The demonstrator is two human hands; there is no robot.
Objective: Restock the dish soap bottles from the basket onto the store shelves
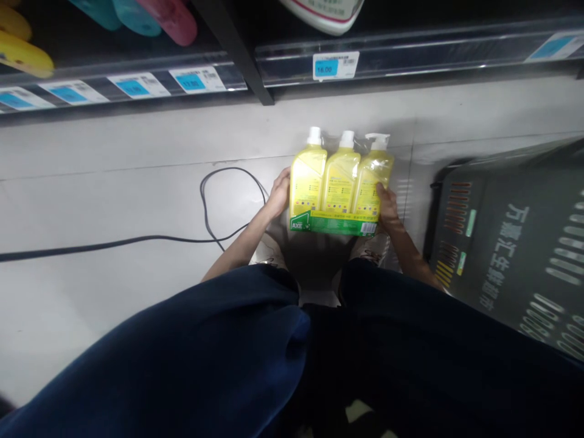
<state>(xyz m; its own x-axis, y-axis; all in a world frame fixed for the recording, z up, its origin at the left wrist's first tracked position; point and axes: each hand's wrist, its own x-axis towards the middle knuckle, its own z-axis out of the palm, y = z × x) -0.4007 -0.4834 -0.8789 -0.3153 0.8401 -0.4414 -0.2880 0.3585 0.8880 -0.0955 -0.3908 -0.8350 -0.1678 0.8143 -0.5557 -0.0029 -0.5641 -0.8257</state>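
Between my hands is a shrink-wrapped pack of yellow detergent bottles (340, 180), three side by side. A green band marked AXE runs along its lower edge. Two bottles have white caps, and the right one has a white pump top. My left hand (279, 194) is pressed against the pack's left side, its inner fingers partly hidden. On the right side, my right hand (387, 204) grips the pack with fingertips over the front of the pump bottle. The pack is upright in the picture, above the floor between my shoes.
A dark plastic crate (511, 243) with slots and printed characters stands to my right. A black cable (150, 239) loops over the pale tiled floor (114, 182) at left. Ahead runs a low shelf edge (392, 52) with price labels, slippers (171, 18) and a white bottle (328, 13).
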